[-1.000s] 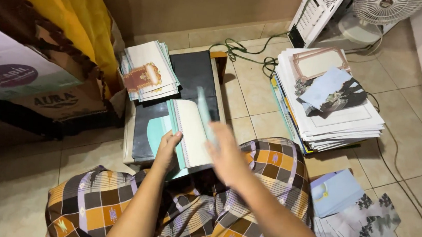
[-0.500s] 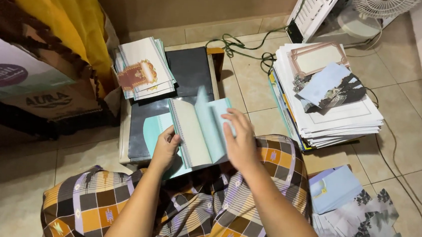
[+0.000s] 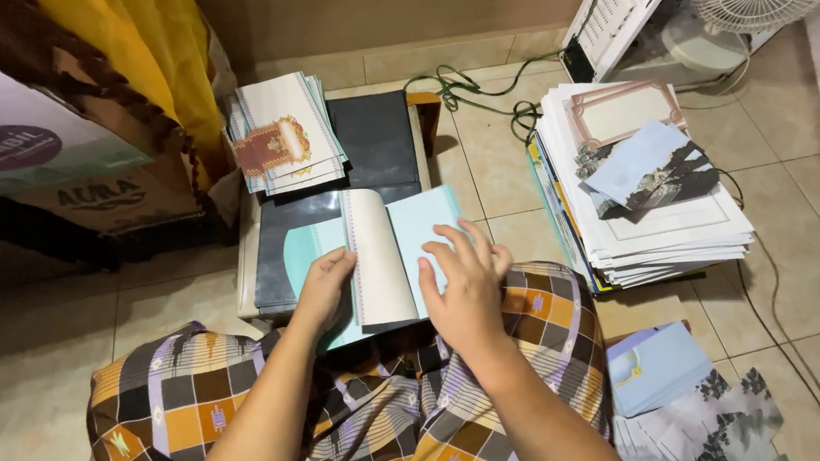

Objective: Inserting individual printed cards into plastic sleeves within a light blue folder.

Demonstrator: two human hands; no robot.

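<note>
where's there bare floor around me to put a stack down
Bare tile lies left of the low board, below the cardboard box, and between the board and the big paper stack. The right side is crowded: blue envelopes, patterned sheets, cables.

Person's sitting on the tiled floor (image 3: 41, 328) with a teal booklet (image 3: 383, 258) open on their lap and a low desk (image 3: 248, 276). Left hand (image 3: 325, 287) pins the left page, right hand (image 3: 464, 284) lies flat on the right one. Big paper stack (image 3: 664, 221) far right, cards (image 3: 281, 133) far left.
</note>
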